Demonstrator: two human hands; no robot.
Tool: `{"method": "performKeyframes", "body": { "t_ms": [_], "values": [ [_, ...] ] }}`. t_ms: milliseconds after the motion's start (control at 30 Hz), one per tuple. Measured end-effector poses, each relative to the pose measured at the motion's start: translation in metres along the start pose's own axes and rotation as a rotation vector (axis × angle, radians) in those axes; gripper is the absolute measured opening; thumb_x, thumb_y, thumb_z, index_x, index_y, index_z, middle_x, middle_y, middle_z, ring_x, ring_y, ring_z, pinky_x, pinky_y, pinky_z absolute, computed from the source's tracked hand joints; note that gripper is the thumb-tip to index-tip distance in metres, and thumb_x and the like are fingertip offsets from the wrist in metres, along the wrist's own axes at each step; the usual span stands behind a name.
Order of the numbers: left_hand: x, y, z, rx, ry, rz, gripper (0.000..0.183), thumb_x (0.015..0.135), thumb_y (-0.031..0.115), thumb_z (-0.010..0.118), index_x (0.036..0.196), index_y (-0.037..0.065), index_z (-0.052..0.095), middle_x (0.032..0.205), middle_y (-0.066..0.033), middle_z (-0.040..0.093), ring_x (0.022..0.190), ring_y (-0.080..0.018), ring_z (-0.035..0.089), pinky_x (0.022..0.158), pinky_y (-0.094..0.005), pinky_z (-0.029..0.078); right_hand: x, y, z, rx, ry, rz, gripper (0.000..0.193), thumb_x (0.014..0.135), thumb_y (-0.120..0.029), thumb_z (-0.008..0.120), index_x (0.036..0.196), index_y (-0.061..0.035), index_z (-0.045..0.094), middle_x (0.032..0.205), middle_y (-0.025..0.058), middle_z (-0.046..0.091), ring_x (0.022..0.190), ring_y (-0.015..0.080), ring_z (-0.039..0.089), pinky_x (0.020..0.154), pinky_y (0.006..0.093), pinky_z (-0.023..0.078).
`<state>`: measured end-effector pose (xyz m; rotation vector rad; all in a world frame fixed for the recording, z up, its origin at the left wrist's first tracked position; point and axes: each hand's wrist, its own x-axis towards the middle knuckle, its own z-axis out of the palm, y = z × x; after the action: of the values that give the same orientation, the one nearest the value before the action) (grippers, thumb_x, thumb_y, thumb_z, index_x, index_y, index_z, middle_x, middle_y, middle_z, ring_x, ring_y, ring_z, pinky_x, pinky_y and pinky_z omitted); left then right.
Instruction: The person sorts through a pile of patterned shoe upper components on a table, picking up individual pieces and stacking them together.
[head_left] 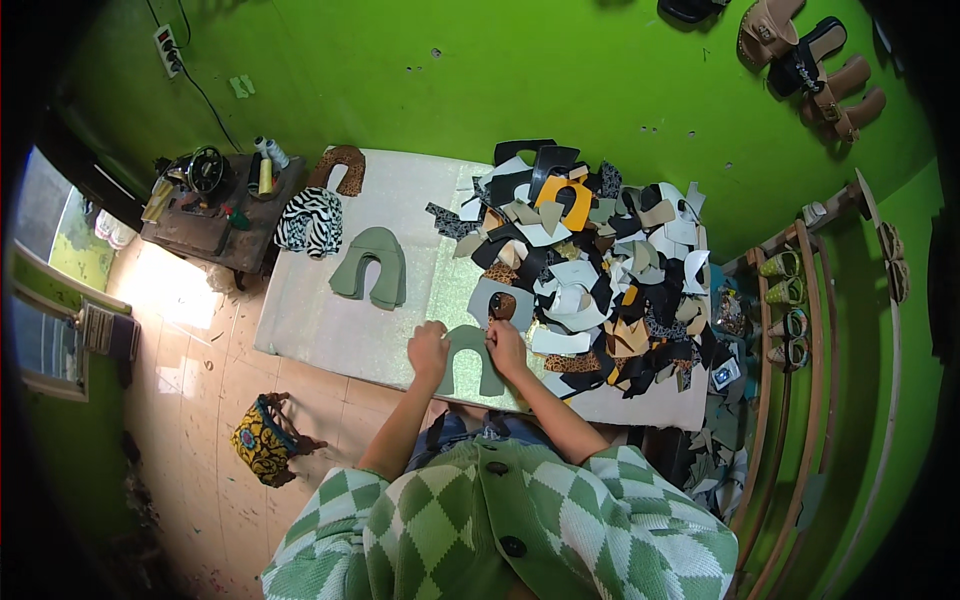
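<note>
A sage-green U-shaped upper piece [466,338], apparently leather or a similar sheet material, lies at the front edge of the pale table [305,325]. My left hand [428,348] pinches its left side with curled fingers. On the opposite side, my right hand [506,347] grips the edge in the same way. Just beyond my right hand is a grey sheet [483,296] with a brown spotted piece on it. Farther left rests a stack of matching green U-shaped pieces [378,243]. Behind that stack are zebra-print pieces [311,222] and leopard-print pieces [347,163].
A big heap of mixed offcuts [575,275] covers the table's right side. An old sewing machine [203,172] with thread cones [266,175] stands on a wooden table at left. A patterned stool [264,440] is on the floor. Sandals [788,290] sit on the right-hand rack.
</note>
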<state>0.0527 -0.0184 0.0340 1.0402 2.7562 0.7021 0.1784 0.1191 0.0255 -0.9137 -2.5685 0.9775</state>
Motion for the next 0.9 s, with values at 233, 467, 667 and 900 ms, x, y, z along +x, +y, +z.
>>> {"method": "performKeyframes", "body": {
  "t_ms": [233,467,667,900],
  "values": [
    [-0.043,-0.006,0.018,0.005,0.009,0.248,0.038,0.081,0.007,0.057,0.12,0.006,0.058,0.126,-0.0071,0.055,0.118,-0.0284,0.049,0.091,-0.0403,0.041,-0.036,-0.008,0.006,-0.285,-0.023,-0.359,0.037,0.086,-0.009,0.05,0.123,-0.0088,0.057,0.118,0.0129,0.055,0.113,0.028,0.053,0.089,0.0394,0.045],
    [-0.064,0.003,0.011,0.183,-0.084,0.266,0.054,0.087,0.02,0.054,0.139,0.009,0.046,0.149,-0.0075,0.038,0.14,-0.0324,0.028,0.105,-0.0439,0.03,-0.053,-0.01,0.018,-0.634,-0.058,-0.372,0.049,0.089,-0.014,0.049,0.138,-0.0125,0.045,0.132,0.0126,0.049,0.123,0.0249,0.048,0.091,0.046,0.041],
    [-0.063,0.008,0.006,0.134,-0.085,0.252,0.055,0.087,0.022,0.053,0.139,0.006,0.045,0.149,-0.0122,0.037,0.14,-0.0363,0.026,0.105,-0.0453,0.029,-0.041,-0.016,0.002,-0.349,-0.148,-0.281,0.046,0.086,-0.005,0.05,0.132,-0.0102,0.052,0.128,0.0115,0.053,0.116,0.0276,0.052,0.092,0.0446,0.042],
    [-0.058,0.014,0.005,0.139,-0.058,0.229,0.055,0.087,0.022,0.055,0.139,0.007,0.045,0.15,-0.0122,0.034,0.14,-0.0352,0.026,0.106,-0.0447,0.029,-0.025,-0.004,-0.023,0.022,-0.025,-0.19,0.042,0.078,0.005,0.052,0.117,-0.0067,0.061,0.115,0.009,0.057,0.109,0.0285,0.055,0.087,0.0395,0.043]
  ]
}}
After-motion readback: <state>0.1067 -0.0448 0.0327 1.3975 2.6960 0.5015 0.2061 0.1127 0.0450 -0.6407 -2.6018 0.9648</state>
